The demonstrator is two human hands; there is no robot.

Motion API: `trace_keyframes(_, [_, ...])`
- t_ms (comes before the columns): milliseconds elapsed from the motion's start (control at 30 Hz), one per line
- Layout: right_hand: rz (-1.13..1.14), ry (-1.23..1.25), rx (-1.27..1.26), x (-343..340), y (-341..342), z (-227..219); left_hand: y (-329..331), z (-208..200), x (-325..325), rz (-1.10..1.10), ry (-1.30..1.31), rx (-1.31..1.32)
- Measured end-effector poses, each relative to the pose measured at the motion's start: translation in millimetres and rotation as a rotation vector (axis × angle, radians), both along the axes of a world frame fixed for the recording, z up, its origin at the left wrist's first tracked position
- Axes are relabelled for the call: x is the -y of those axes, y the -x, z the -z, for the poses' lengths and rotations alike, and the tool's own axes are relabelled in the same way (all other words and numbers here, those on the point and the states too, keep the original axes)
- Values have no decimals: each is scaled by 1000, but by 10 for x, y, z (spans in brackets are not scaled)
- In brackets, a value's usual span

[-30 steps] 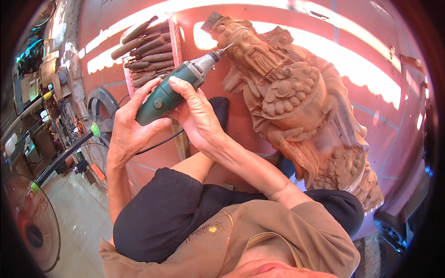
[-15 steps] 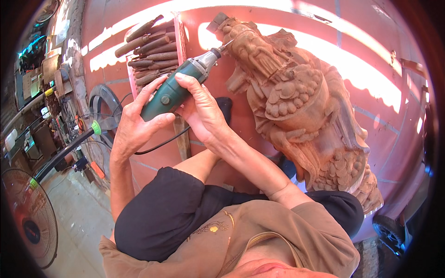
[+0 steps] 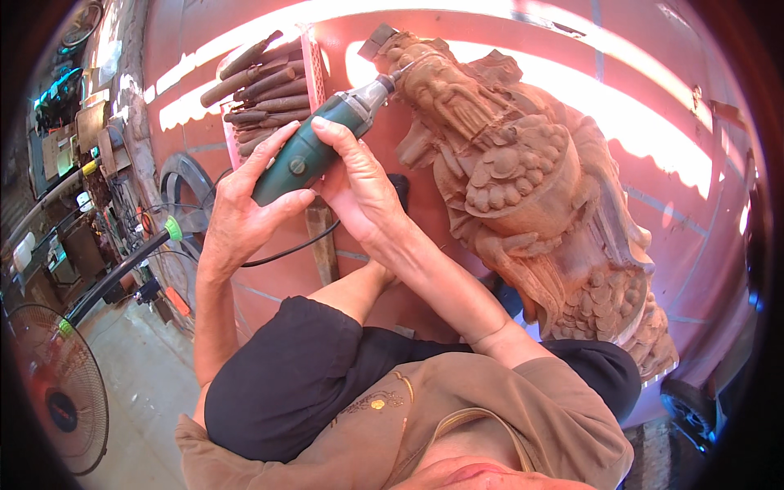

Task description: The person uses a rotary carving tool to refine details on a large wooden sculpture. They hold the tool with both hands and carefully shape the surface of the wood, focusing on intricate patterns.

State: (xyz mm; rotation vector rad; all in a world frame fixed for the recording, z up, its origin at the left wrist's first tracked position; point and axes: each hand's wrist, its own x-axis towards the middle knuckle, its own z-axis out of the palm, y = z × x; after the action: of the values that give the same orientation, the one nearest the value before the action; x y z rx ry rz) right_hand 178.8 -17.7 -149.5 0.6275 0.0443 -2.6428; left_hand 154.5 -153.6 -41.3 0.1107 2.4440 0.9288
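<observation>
The tiled floor (image 3: 678, 208) carries your work: the carving (image 3: 531, 196), a brown figure, lies slantwise across it, its head (image 3: 431, 80) toward the floor's far side and well in from the left edge, its lower end beside your knee. Between it and that left edge lies a crate (image 3: 311, 69) of dark rods (image 3: 273, 94). You appear to be at the stage of detailing the head, with the green rotary tool (image 3: 298, 155) brought up to its near side. From here the move calls for a steady nose, light pressure and short, controlled strokes, with the cord (image 3: 292, 253) kept slack below your wrists.

Both your hands are closed around the tool. Your left hand (image 3: 235, 211) cups its rear end, fingers along the far side and thumb stretched along the near side, the forearm rising almost straight. Your right hand (image 3: 357, 184) grips further forward, thumb laid over the casing and most fingers hidden beneath, the forearm slanting up from your right. The nose points up and right, and the thin bit (image 3: 401, 74) sits right by the head; whether it touches, you cannot tell from this view.
</observation>
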Motion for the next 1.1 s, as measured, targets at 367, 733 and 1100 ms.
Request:
trace_keyframes(367, [6, 39, 36, 27, -17, 53, 22, 10, -16, 94, 59, -70])
trace_keyframes(733, [43, 90, 27, -8, 66, 64, 102, 7, -57, 59, 61, -17])
trace_keyframes(1100, [74, 166, 29, 8, 126, 139, 197, -78, -200, 54, 135, 54])
